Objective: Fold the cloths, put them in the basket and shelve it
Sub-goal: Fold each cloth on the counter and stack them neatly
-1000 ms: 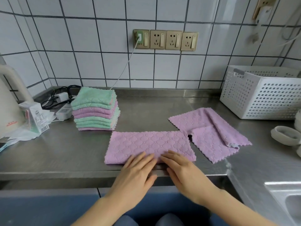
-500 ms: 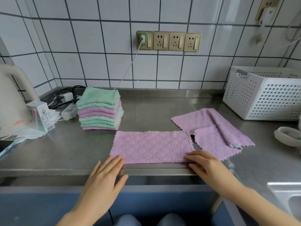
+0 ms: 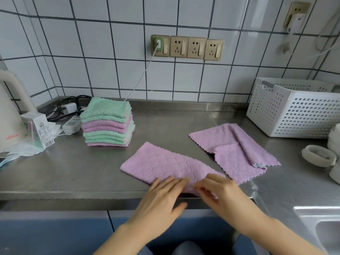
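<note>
With both hands, left hand (image 3: 163, 192) flat and right hand (image 3: 217, 190) pinching, on the half-folded purple cloth (image 3: 165, 166) at the surface's (image 3: 73, 168) front edge, it may slide off.

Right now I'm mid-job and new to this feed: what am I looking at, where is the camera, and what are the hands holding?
There is no robot here. A camera worn on a person's head looks forward and down at their two bare hands over a steel counter. The left hand lies with fingers fairly straight on the near edge of a half-folded purple cloth. The right hand has its fingers curled at that same edge and seems to pinch it, though blur makes this uncertain. A second purple cloth lies loose to the right. A stack of folded green and purple cloths stands at the left, and the white basket sits at the far right, its inside hidden from view.
</note>
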Demonstrator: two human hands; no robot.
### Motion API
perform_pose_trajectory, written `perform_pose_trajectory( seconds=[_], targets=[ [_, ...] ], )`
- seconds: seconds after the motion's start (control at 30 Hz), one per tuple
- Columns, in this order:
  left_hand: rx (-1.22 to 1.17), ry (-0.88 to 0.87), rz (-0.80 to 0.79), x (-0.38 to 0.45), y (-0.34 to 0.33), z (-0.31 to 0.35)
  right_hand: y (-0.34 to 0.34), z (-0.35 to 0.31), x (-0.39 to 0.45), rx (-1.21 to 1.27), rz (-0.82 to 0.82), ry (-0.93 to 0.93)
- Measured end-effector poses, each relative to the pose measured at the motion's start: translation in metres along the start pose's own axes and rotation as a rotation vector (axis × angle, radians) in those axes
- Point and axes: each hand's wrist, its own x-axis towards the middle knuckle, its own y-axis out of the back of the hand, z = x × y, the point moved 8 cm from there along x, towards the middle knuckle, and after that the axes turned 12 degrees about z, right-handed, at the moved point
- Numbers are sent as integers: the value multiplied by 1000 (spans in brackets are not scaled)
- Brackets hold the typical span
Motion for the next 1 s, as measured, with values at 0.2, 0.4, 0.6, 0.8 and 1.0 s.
perform_pose_trajectory(
  seconds=[0.2, 0.4, 0.6, 0.8, 1.0],
  targets=[
    [-197, 56, 52, 14, 10, -16, 8, 1, 7, 167, 8, -97],
    [-380, 146, 33, 0, 31, -60, 6, 60, 2, -43, -39, -208],
    [-452, 231, 33, -26, 46, -87, -49, 37, -19, -124, -411, 118],
    [-472, 219, -48, -36, 50, -90, -52, 10, 5, 148, -215, 68],
    [-499, 306, 80, -39, 65, -107, -49, 15, 17, 433, -136, -180]
  ],
)
